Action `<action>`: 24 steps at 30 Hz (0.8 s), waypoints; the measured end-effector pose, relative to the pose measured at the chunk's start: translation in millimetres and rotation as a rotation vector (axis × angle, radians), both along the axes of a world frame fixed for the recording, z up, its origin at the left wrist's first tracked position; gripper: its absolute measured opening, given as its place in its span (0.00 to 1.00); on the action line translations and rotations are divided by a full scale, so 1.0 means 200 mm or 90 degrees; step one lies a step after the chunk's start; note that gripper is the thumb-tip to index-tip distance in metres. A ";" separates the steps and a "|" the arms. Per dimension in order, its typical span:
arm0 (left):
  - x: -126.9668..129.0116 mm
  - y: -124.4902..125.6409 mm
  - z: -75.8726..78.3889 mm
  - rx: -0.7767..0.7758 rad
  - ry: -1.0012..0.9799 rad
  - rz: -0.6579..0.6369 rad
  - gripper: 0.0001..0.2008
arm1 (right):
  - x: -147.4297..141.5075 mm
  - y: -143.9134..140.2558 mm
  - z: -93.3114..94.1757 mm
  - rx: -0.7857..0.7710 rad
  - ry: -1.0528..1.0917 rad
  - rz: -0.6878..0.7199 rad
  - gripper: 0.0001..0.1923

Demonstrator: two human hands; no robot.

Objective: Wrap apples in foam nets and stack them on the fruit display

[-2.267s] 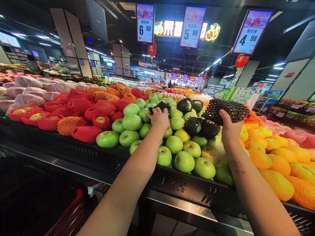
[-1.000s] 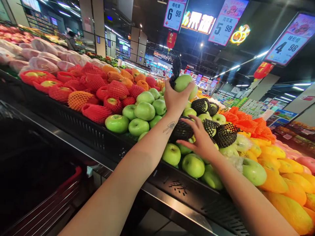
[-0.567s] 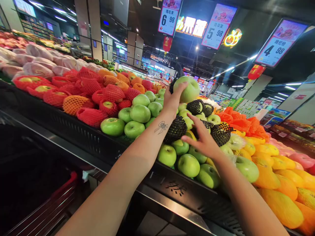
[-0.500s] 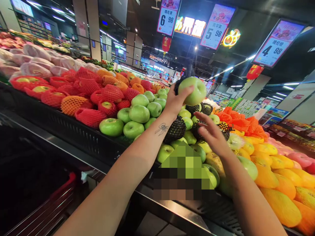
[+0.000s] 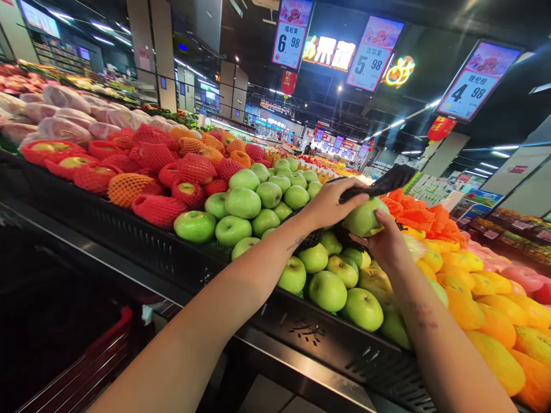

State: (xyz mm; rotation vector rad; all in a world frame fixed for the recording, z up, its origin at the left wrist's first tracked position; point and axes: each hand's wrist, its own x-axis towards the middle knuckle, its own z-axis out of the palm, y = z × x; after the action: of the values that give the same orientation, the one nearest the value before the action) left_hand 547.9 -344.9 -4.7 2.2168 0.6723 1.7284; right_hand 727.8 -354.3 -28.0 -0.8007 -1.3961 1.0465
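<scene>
A green apple (image 5: 362, 218) is held between my hands above the pile of green apples (image 5: 243, 202). My right hand (image 5: 386, 238) grips it from the right and below, fingers curled round it. My left hand (image 5: 336, 202) is closed at the apple's upper left, its thumb along the top. A black foam net sleeve (image 5: 392, 179) sticks out to the right from my left hand, above the apple. How much of the sleeve still touches the apple is hidden by my fingers. More black netting shows partly under my left wrist.
Red foam-netted apples (image 5: 196, 164) lie to the left, yellow mangoes (image 5: 467, 307) to the right. A black tray edge (image 5: 297, 324) and metal rail (image 5: 301, 361) run along the front. A red-rimmed cart (image 5: 124, 321) stands at lower left. Price screens (image 5: 373, 53) hang above.
My left hand has lowered the apple and moved right. My right hand, open before, now grips the apple. The black sleeve now sticks out to the right.
</scene>
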 end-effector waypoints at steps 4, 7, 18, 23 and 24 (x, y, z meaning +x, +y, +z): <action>-0.01 0.05 0.00 -0.076 -0.102 0.079 0.08 | 0.04 0.01 0.02 0.035 0.079 -0.011 0.31; 0.00 0.06 -0.02 -0.109 -0.097 0.013 0.09 | 0.07 0.00 0.04 0.056 0.106 0.002 0.34; -0.02 0.10 -0.04 -0.275 -0.074 0.107 0.14 | 0.02 -0.06 0.05 0.140 0.103 -0.034 0.35; -0.02 0.08 -0.01 -0.400 -0.115 -0.009 0.24 | 0.03 -0.07 0.06 0.120 0.176 -0.065 0.28; -0.01 0.07 0.00 -0.395 -0.106 -0.039 0.24 | 0.03 -0.07 0.06 0.114 0.204 -0.058 0.27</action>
State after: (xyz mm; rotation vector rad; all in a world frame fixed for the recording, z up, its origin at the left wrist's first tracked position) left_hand 545.1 -330.5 -5.2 1.6330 0.9317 1.4020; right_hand 733.8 -368.3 -15.8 -0.5337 -1.1501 0.9183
